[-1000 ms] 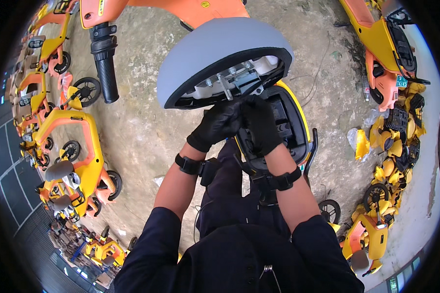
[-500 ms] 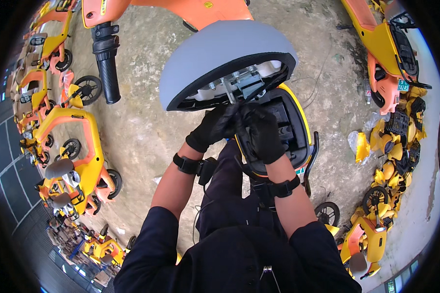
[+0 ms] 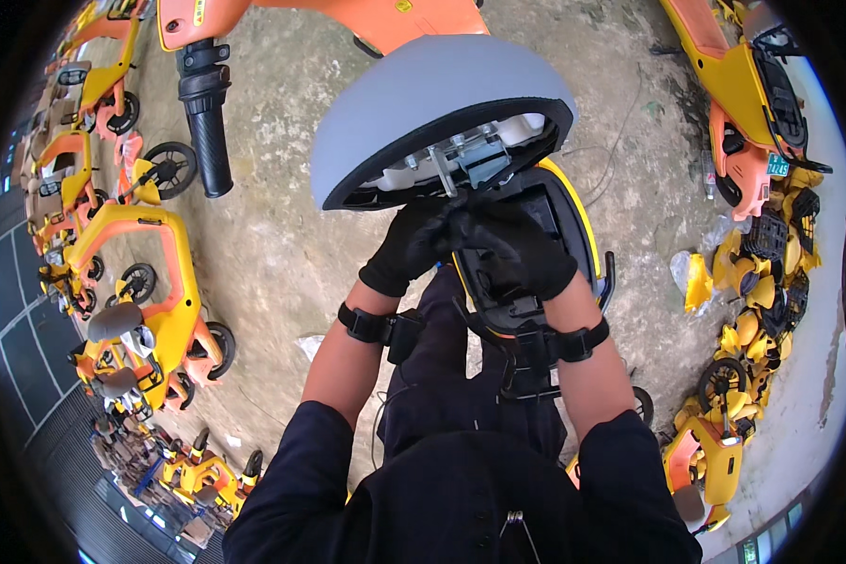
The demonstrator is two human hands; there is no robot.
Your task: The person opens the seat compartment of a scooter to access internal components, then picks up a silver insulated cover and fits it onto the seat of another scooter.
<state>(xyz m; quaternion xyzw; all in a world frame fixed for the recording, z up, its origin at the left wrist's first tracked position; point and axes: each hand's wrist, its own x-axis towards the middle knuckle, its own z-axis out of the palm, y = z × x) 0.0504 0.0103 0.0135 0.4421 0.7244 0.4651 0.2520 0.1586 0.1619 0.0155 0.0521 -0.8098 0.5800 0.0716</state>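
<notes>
A grey scooter seat [image 3: 432,99] stands tipped up in front of me, its underside facing me. On that underside are a metal hinge bracket [image 3: 484,162], bolts and white plastic parts. My left hand [image 3: 406,246], in a black glove, is closed at the near end of the bracket. Beside it my right hand [image 3: 522,249], gloved too, has its fingers curled in, and the fingertips of both meet just below the bracket. Whatever lies between them is hidden. Beneath my right hand is the open black seat compartment [image 3: 556,209] with a yellow rim.
A black handlebar grip [image 3: 207,141] and the orange scooter frame [image 3: 367,23] are ahead. Yellow and orange scooters [image 3: 150,235] line the left side. At the right, another scooter [image 3: 738,103] stands near a heap of yellow and black parts [image 3: 761,263] along a pale wall.
My right hand has turned, its wrist swinging right and its back rolling over more level. My left hand stays near the bracket, its forearm slightly further right. The seat has barely shifted.
</notes>
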